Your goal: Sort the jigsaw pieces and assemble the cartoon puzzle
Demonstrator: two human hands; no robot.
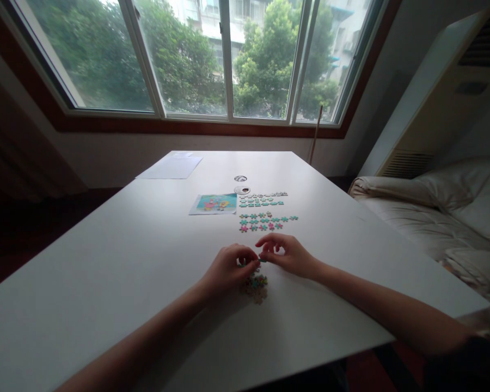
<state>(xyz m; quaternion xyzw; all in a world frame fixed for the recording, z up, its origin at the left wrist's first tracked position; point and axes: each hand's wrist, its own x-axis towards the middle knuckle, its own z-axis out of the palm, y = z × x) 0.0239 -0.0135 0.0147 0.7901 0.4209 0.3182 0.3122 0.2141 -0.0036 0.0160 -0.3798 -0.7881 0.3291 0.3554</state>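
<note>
Over the near middle of the white table, my left hand (231,265) is closed in a pinch beside a small green puzzle piece (262,259). My right hand (291,256) meets it from the right, its lower fingertips on the same piece and its index finger raised and curled. Just under and in front of my left hand lies a loose pile of puzzle pieces (258,291), some showing plain brown backs and others green and yellow. My left fingers cover part of this pile. Beyond my hands, puzzle pieces (264,221) lie spread in short rows.
More rows of pale green pieces (261,201) lie farther back. Left of them is a colourful picture sheet (214,203). Two small round items (240,178) sit behind. Papers (169,167) rest at the far left of the table (118,261). A sofa (424,212) stands right.
</note>
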